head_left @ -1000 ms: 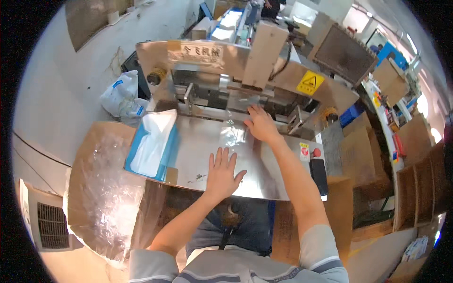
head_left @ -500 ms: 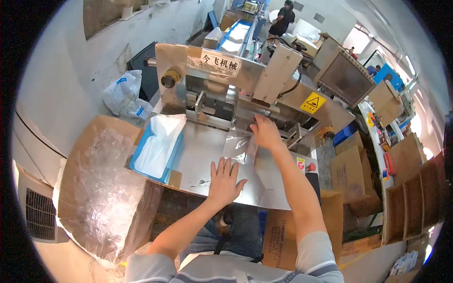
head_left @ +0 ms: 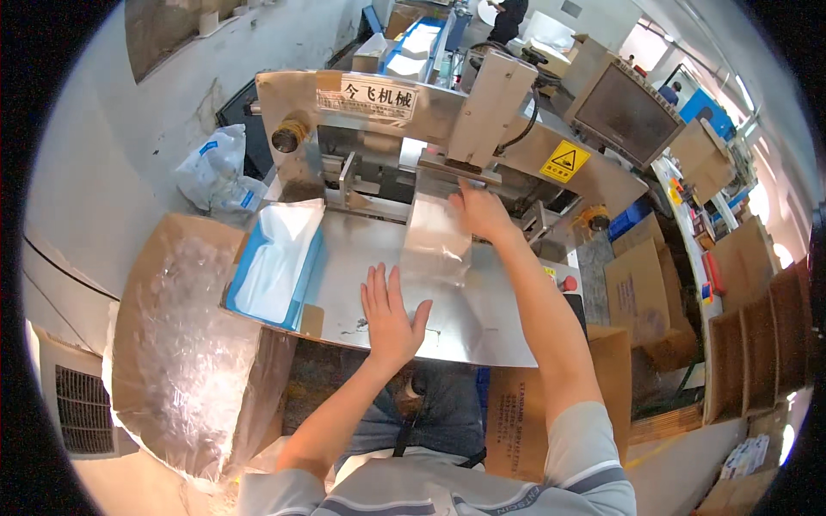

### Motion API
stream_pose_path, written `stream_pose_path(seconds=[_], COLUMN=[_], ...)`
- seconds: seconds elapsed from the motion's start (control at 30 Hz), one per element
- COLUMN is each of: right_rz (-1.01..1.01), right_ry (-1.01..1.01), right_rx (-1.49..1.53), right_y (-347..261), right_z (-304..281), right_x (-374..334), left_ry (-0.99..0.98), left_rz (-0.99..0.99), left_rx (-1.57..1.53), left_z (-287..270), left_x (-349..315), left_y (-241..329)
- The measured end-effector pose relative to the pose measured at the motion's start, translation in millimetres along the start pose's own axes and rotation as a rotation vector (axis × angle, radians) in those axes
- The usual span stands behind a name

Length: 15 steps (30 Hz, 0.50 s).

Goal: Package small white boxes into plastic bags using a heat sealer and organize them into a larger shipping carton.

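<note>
On the steel worktop point(head_left: 379, 236) lies a clear plastic bag point(head_left: 433, 230), its far end at the machine's slot beneath the upright metal head point(head_left: 489, 107). My right hand point(head_left: 484, 213) is at the bag's far right edge, close to the press bar, with thumb and fingers closed on the film; the fingertips are partly hidden. My left hand point(head_left: 393, 322) is open over the front of the worktop, fingers stretched and thumb apart, holding nothing. A blue box point(head_left: 311, 279) with white sheets point(head_left: 280, 258) stands left of it.
A large carton point(head_left: 142, 258) lined and filled with clear plastic film is at the left. Open cardboard cartons point(head_left: 638, 288) stand to the right. A red button point(head_left: 568, 283) sits at the worktop's right edge. A monitor point(head_left: 625, 113) stands behind, and a person point(head_left: 508, 19) is farther back.
My right hand has moved farther toward the press bar, and the bag lies farther in and flatter. The left hand has drawn off the bag's near end, slightly left and toward me.
</note>
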State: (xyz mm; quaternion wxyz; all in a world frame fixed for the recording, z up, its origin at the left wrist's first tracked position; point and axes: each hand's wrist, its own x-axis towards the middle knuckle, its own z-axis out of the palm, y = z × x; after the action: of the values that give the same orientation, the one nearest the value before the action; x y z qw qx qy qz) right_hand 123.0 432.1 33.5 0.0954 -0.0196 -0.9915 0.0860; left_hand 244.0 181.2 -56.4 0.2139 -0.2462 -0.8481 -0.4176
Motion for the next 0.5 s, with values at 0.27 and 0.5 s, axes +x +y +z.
stream_pose_path(seconds=[0.27, 0.5], right_rz=[-0.105, 0.253], right_ry=[0.243, 0.053], right_rx=[0.266, 0.991], right_y=[18.4, 13.0], right_z=[12.5, 26.9], right_x=[-32.8, -115.5], left_ry=[-0.018, -0.037], left_rz=[-0.001, -0.045], left_rx=[-0.017, -0.112], left_z=[2.6, 1.5], left_x=[-0.7, 7.4], left_y=[-2.8, -4.5])
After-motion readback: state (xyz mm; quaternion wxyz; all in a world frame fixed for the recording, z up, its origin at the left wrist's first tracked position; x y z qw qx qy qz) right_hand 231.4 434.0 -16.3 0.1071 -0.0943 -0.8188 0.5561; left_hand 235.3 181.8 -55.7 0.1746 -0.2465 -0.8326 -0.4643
